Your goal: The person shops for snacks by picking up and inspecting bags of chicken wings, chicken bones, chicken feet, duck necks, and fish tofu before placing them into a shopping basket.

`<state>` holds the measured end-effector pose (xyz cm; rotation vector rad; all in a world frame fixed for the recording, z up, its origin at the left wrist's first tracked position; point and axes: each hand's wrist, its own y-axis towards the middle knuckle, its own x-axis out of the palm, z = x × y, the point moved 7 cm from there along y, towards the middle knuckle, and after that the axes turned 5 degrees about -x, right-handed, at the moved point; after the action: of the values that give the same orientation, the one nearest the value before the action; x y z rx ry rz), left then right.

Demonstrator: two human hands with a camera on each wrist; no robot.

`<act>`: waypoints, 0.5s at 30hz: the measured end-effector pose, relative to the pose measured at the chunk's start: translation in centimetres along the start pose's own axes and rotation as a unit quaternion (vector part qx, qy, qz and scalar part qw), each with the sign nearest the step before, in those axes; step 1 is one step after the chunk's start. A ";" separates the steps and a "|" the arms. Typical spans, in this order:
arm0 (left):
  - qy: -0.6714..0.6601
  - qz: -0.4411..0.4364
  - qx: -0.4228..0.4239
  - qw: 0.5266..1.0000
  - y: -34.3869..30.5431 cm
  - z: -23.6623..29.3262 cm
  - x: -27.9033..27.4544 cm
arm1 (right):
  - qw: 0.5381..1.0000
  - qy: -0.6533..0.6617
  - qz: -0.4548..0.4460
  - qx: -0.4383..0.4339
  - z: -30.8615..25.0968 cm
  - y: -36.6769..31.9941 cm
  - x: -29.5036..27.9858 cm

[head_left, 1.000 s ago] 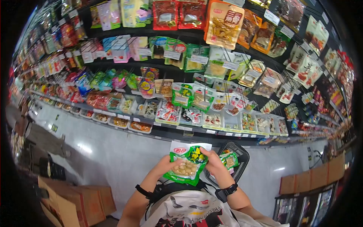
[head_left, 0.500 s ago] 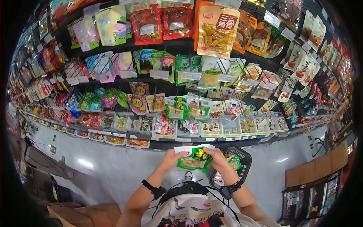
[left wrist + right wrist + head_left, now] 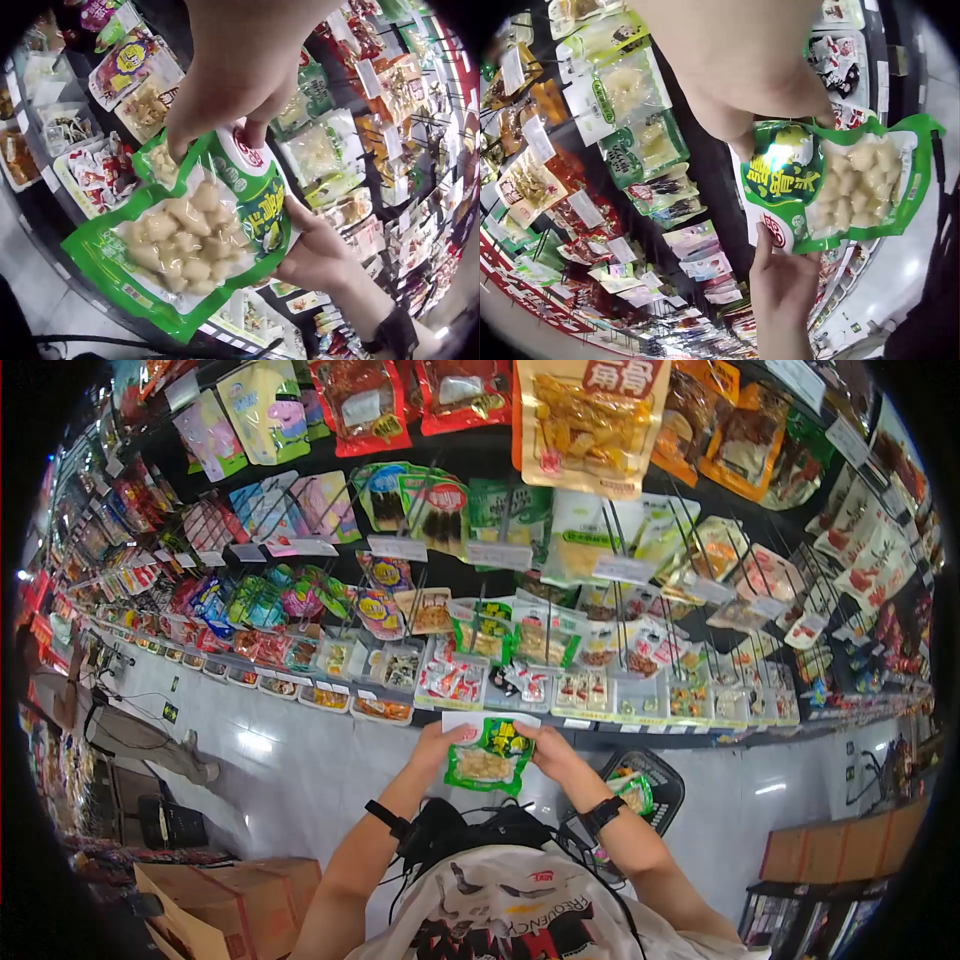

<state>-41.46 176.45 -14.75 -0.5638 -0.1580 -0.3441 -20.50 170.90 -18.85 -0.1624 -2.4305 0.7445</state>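
Note:
A green and white sealed snack bag [image 3: 488,758] is held up in front of the body, its clear window showing pale, rounded chunks. My left hand [image 3: 432,745] pinches its upper left corner, and my right hand [image 3: 547,750] pinches the upper right. In the left wrist view, the left hand [image 3: 236,82] has thumb and fingers on the white top edge. Below the right hand [image 3: 769,86] in the right wrist view, yellow lettering on the bag is upside down. Beside my right forearm is a black basket [image 3: 672,785] holding a green-edged package [image 3: 636,794].
Shelves of hanging snack bags [image 3: 590,435] fill the front, with trays of small packets [image 3: 450,682] along the lowest shelf. An open cardboard box [image 3: 235,905] stands at lower left. A person's leg [image 3: 150,740] shows at far left, and brown cartons [image 3: 845,845] sit at right.
The bag has moved forward from the body toward the shelves, still in both hands. It tipped flatter midway and now faces up more. The head view has shifted.

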 end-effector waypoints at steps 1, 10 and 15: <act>-0.013 -0.001 -0.004 1.000 0.8 -0.6 -0.4 | 1.000 -0.015 -0.006 0.021 0.4 1.0 -0.3; -0.008 0.066 -0.004 0.998 9.8 -4.2 -6.4 | 0.993 -0.056 0.061 0.080 2.0 8.1 0.6; -0.031 0.064 -0.018 0.997 14.3 -4.6 -7.0 | 0.987 -0.083 0.118 0.063 0.8 12.7 0.3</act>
<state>-42.59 187.14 -27.32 -0.6168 -0.1754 -0.2061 -21.89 181.21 -26.18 -0.3565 -2.5385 1.0520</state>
